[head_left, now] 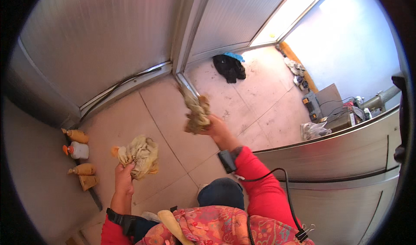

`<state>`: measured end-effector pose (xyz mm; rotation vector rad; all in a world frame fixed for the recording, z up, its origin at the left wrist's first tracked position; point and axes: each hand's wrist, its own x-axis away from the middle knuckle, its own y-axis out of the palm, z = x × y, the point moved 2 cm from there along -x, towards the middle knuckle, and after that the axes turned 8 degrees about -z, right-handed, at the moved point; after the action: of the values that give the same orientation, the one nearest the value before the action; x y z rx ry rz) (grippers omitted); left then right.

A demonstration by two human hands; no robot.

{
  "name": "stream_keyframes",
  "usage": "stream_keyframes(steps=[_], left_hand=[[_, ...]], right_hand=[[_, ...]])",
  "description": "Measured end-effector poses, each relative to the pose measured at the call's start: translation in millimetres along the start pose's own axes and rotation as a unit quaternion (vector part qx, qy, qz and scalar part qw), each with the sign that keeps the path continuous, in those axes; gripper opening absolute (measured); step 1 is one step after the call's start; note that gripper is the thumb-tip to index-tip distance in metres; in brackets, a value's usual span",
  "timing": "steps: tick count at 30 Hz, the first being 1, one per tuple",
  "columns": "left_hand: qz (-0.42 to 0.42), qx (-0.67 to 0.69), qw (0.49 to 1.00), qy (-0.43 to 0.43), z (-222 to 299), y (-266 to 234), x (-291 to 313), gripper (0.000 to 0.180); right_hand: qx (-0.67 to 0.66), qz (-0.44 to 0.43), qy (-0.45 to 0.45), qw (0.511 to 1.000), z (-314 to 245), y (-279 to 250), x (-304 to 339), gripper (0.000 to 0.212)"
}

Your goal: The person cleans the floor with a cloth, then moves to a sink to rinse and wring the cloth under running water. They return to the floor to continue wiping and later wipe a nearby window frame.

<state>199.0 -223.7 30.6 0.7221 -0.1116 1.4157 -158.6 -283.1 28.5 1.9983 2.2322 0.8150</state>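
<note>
In my left hand [124, 181] is a crumpled, cream-coloured rag [144, 155], bunched up above the fingers, with a small orange bit at its left edge. My right hand [218, 131] is wrapped round a second rag [197, 113], darker and yellowish-brown with grimy stains. That one is twisted and hangs out toward the door frame [181, 69], its far end smeared by motion. Both rags are held over the tiled floor, apart from each other. The fingers of my right hand are partly hidden by its rag.
Bottles [79, 150] with orange caps stand against the left wall. A black cloth heap [229, 67] lies beyond the doorway. At right are a grey metal cabinet [329, 158], a clear plastic bag [314, 131], a tool case [312, 106] and shoes [294, 66]. A dark cable [117, 87] runs along the door sill.
</note>
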Motion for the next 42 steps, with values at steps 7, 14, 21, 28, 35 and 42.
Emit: stream_keyframes(steps=[7, 14, 21, 28, 35, 42], left_hand=[[-0.024, 0.136, 0.990, -0.011, 2, 8, -26, 0.038], [0.046, 0.190, 0.969, -0.153, -46, -12, -3, 0.036], [0.102, 0.121, 0.968, -0.193, -124, -2, 25, 0.033], [0.111, 0.038, 0.964, -0.237, -55, -12, 78, 0.032], [0.213, -0.079, 0.932, -0.281, 75, -2, 156, 0.028], [0.292, -0.213, 0.885, -0.293, 172, 45, 209, 0.030]], right_hand=[[-0.313, -0.052, -0.026, 0.948, 23, 128, 13, 0.042], [-0.481, -0.048, 0.049, 0.874, 71, 133, 52, 0.041], [-0.557, -0.053, 0.061, 0.827, 105, 154, 57, 0.040], [-0.210, 0.059, 0.123, 0.968, 68, 129, 92, 0.034], [-0.299, 0.126, 0.207, 0.923, -75, 108, 203, 0.026], [-0.013, 0.139, 0.171, 0.975, -179, 118, 327, 0.019]])
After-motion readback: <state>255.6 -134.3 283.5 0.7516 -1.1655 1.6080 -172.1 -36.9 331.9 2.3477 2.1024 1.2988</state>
